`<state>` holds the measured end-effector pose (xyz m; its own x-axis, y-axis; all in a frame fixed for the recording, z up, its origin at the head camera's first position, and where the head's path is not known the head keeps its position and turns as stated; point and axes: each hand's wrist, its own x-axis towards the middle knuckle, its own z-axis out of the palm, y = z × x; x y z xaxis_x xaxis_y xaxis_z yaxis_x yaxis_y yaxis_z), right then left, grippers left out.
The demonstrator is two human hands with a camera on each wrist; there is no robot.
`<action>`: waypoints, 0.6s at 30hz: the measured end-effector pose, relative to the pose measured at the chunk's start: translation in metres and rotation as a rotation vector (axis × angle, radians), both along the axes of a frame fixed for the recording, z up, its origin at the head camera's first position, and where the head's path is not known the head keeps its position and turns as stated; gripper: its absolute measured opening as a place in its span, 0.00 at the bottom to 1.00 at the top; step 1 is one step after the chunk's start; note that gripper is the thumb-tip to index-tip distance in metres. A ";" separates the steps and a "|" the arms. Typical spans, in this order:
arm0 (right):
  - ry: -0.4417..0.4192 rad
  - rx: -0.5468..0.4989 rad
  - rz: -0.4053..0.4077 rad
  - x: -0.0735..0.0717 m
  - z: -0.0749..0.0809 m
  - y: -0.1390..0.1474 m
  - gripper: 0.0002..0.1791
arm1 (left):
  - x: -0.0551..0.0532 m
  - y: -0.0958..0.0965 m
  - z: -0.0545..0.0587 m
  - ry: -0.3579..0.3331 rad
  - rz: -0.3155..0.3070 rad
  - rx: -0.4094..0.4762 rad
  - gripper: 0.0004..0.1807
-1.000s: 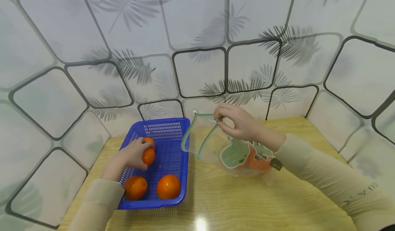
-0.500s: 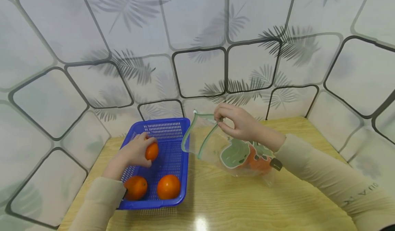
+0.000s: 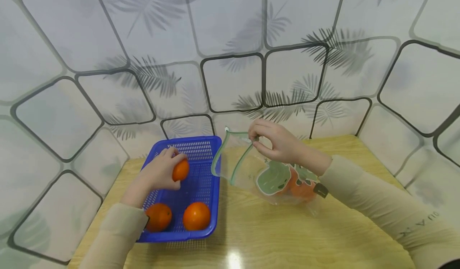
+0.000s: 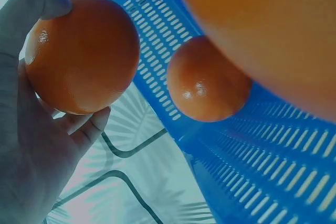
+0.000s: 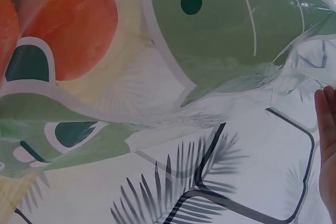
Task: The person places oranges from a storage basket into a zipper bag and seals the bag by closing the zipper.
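My left hand point(image 3: 158, 174) grips an orange point(image 3: 181, 170) over the far part of the blue basket point(image 3: 195, 237). In the left wrist view, thumb and fingers curl round this orange point(image 4: 84, 56). Two more oranges lie at the basket's near end, one on the left point(image 3: 158, 217) and one on the right point(image 3: 197, 216). My right hand point(image 3: 274, 141) pinches the green-edged rim of a clear zip bag point(image 3: 242, 173), whose mouth gapes toward the basket. Orange fruit point(image 3: 303, 189) shows through the bag's printed film. The right wrist view shows the bag's green print point(image 5: 220, 24) and a sliver of fingers point(image 5: 326, 119).
Everything stands on a light wood-grain table point(image 3: 273, 237). Behind it and at both sides rises a pale patterned wall covering point(image 3: 230, 85). The basket's right rim point(image 3: 217, 189) lies close to the bag's mouth.
My left hand has lifted the orange up and slightly to the right, away from its place among the others. The right hand and bag have stayed put.
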<state>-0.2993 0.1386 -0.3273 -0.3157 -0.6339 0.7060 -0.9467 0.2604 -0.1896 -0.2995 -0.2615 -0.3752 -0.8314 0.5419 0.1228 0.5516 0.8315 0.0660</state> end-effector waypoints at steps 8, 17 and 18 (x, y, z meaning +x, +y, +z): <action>-0.001 0.002 -0.006 0.001 0.001 0.000 0.06 | 0.002 0.010 0.008 0.030 -0.046 0.011 0.38; -0.008 0.009 -0.018 0.002 0.001 -0.001 0.05 | 0.009 0.025 0.020 0.081 -0.106 0.032 0.38; -0.007 0.008 -0.018 0.002 0.001 -0.001 0.05 | 0.010 0.027 0.022 0.090 -0.117 0.035 0.37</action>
